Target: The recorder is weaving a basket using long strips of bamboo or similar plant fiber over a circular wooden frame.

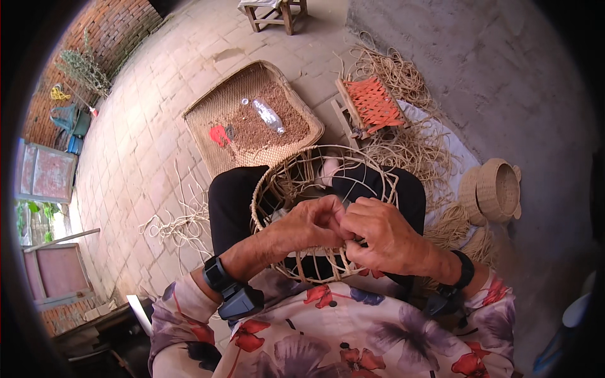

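An unfinished woven basket (254, 203) of tan strands, with open gaps between its ribs, rests on my lap between my knees. Over its near side my two hands meet, fingertips touching. My left hand (313, 222) is closed, thumb and fingers drawn together. Against it my right hand (386, 234) is curled, its fingers bent inward. Whatever lies between the fingertips is hidden by the fingers themselves. Loose strands cross the inside of the basket beyond my hands.
Ahead lies a shallow woven tray (208, 104) of brown grains, with a clear plastic bottle (268, 115) and a red item (218, 135) on it. A small wooden stool with an orange woven seat (376, 104), coiled strands (413, 151) and finished baskets (504, 189) stand right.
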Motion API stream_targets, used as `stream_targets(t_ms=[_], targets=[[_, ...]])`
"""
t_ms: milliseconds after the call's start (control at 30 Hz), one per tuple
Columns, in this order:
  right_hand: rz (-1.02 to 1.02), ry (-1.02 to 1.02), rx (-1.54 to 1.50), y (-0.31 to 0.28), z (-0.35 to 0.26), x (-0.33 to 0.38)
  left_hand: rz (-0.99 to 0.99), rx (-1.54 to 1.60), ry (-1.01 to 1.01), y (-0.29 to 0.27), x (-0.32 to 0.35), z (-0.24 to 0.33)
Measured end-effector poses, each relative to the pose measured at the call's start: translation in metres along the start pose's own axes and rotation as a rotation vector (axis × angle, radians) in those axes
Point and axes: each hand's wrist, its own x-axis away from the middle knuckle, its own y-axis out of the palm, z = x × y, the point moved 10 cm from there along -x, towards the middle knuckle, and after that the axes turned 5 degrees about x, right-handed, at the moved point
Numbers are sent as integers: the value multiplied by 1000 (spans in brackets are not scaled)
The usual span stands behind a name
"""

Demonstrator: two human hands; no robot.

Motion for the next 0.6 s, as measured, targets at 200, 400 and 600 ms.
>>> stream_targets(t_ms=[200,400,600], targets=[[48,5,-64,-4,4,3,10,-5,-93,-4,-6,-8],[-159,44,27,-10,7,10,58,4,-105,-3,-2,-2],[-314,-77,246,-9,-6,13,78,8,-104,-4,-1,-4]])
